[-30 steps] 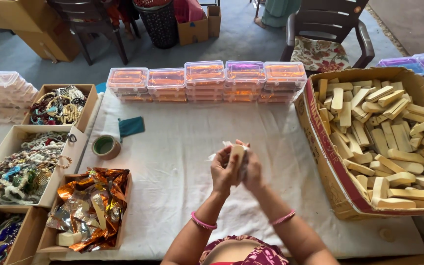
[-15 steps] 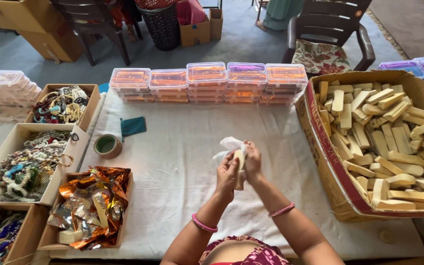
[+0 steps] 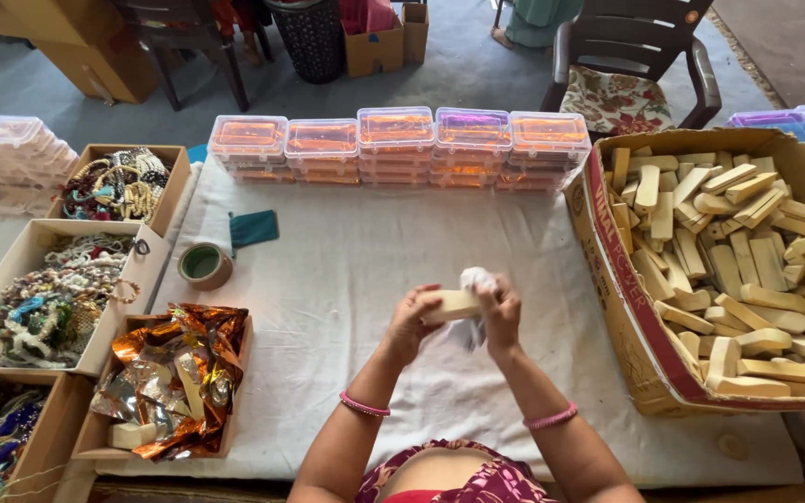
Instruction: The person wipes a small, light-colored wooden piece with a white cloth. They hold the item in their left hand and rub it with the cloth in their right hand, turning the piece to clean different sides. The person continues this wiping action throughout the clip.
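Cream bar [image 3: 451, 304], partly hidden, gripped by left hand [image 3: 410, 326] and right hand [image 3: 500, 315].

A row of stacked clear plastic boxes [image 3: 399, 142] lines the far edge of the white tablecloth [image 3: 328, 354]. At left, a tape roll [image 3: 204, 265] sits near a teal cloth [image 3: 253, 227], beside cardboard trays of beaded jewellery [image 3: 48, 298] and foil wrappers [image 3: 174, 373]. A dark chair [image 3: 626, 56] stands far right.
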